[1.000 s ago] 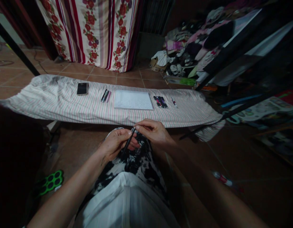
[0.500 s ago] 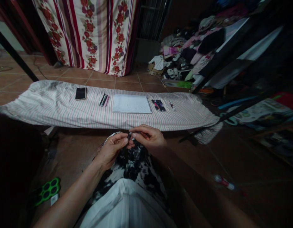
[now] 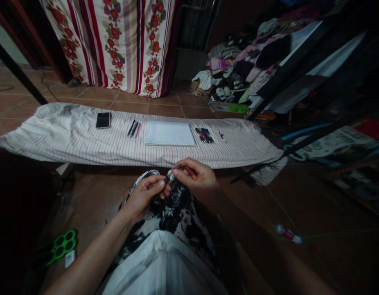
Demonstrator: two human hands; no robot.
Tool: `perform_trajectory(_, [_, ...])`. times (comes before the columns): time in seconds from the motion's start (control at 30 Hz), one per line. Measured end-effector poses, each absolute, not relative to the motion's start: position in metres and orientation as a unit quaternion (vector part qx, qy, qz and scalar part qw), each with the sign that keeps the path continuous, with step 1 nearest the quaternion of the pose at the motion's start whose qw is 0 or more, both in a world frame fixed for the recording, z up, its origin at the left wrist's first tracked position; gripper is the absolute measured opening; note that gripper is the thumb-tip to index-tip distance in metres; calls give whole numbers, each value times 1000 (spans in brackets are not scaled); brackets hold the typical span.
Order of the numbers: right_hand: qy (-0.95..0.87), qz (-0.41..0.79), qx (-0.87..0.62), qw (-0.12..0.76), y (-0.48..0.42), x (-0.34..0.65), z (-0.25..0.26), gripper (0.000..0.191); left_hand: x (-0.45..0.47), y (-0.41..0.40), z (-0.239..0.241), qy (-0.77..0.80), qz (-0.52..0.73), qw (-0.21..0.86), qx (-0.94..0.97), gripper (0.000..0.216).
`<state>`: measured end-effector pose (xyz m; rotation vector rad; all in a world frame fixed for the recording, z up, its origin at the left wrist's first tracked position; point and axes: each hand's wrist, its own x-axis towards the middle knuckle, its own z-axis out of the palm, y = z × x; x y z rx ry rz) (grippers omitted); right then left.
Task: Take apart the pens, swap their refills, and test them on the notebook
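Observation:
Over my lap, my left hand is closed, its thumb and fingers pinching a small, slim, dark pen-like thing. Most of that thing is hidden by the fingers. My right hand is just to the right, thumb and forefinger pinched together close to the thing's upper end. What sits between those right fingertips is too small to make out. Beyond both hands, a spiral notebook lies open on the striped cloth. Several dark pens lie right of the notebook, and a small white-and-red tube-like item lies past them.
Left of the notebook are three pens and a phone. A green-rimmed object and a plastic bottle lie on the tiled floor. Behind stand a floral curtain and a heap of clothes.
My hands have drawn slightly apart: the right has shifted a little up and to the right, the left slightly down. The dark thing stays in the left fingers.

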<state>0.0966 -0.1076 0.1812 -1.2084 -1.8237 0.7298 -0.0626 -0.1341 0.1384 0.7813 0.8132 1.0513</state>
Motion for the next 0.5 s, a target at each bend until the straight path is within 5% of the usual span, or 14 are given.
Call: perform_trajectory(0.5, [-771,292,-449,344,-108,96,178,7,-68,-135,139,367,437,707,419,28])
